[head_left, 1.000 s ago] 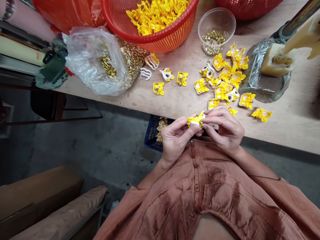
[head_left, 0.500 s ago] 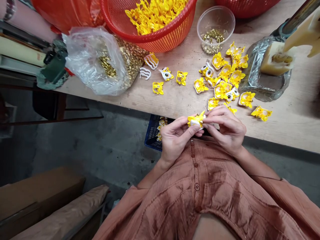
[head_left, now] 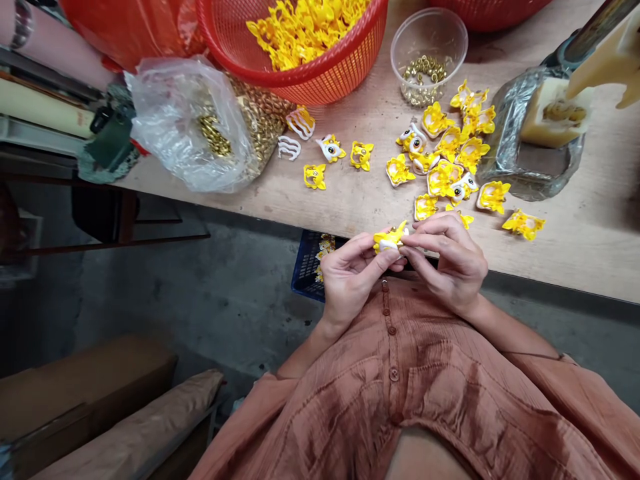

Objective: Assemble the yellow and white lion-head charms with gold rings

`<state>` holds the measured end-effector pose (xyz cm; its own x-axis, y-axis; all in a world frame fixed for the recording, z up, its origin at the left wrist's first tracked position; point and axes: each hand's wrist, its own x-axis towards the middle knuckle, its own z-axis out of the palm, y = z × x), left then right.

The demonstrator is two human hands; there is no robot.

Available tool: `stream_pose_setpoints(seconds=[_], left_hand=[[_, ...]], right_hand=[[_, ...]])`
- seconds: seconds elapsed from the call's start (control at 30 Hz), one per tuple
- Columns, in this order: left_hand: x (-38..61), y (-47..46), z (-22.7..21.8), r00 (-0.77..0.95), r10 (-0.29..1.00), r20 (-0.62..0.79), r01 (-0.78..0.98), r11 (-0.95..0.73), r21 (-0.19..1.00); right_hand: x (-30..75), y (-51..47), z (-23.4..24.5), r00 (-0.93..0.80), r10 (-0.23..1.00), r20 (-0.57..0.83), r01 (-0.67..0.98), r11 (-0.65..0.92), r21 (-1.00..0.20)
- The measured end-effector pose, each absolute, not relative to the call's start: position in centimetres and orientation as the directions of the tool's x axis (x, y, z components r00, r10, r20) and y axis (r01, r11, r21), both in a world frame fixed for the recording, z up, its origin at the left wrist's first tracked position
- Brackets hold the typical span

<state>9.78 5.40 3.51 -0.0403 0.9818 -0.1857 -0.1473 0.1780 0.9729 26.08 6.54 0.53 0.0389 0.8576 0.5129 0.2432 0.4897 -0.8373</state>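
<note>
Between my hands, just off the table's front edge, is a yellow and white plastic toy head with pointed ears. My left hand pinches its left side between thumb and fingers. The fingertips of my right hand are closed on its right edge, covering that part. Beyond my hands lies a loose cluster of similar yellow and white toy heads, some showing large black eyes. A few more pieces lie to the left, near white ribbed plastic parts.
A red basket of yellow parts stands at the back. Beside it are a plastic bag of brass-coloured pieces and a clear tub of metal rings. A press-like tool with a wrapped base stands right. A blue crate sits below the edge.
The view has shifted slightly. Both hands keep their hold on the toy head, with hardly any movement of the fingers.
</note>
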Motion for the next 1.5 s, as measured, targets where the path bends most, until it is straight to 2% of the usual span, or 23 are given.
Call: stream_pose_setpoints(seconds=[0.37,0.73,1.07,1.17,1.33,1.5], left_hand=[[9.8,5.5,3.3,-0.076,0.993,-0.091,-0.099,0.083,0.992],[9.9,5.4,3.5,-0.080,0.996,-0.029,-0.018,0.028,0.999],[9.6,5.2,3.6,-0.052,0.995,0.084,0.111,-0.078,0.991],[9.6,5.2,3.6,-0.068,0.996,0.055,0.092,-0.048,0.995],[9.7,5.0,3.3,-0.076,0.995,-0.065,-0.019,0.063,0.998],[9.8,4.8,3.0,-0.068,0.994,-0.091,-0.069,0.086,0.994]], right_hand=[[27.3,7.0,2.1,-0.103,0.791,0.603,0.393,0.589,-0.706],[27.4,6.8,2.4,-0.164,0.766,0.621,0.441,0.620,-0.649],[27.4,6.6,2.5,-0.215,0.738,0.640,0.465,0.654,-0.597],[27.4,6.6,2.2,-0.238,0.734,0.637,0.460,0.662,-0.592],[27.3,6.9,1.4,-0.167,0.739,0.652,0.410,0.654,-0.636],[27.3,7.1,1.0,-0.140,0.747,0.650,0.375,0.647,-0.663]])
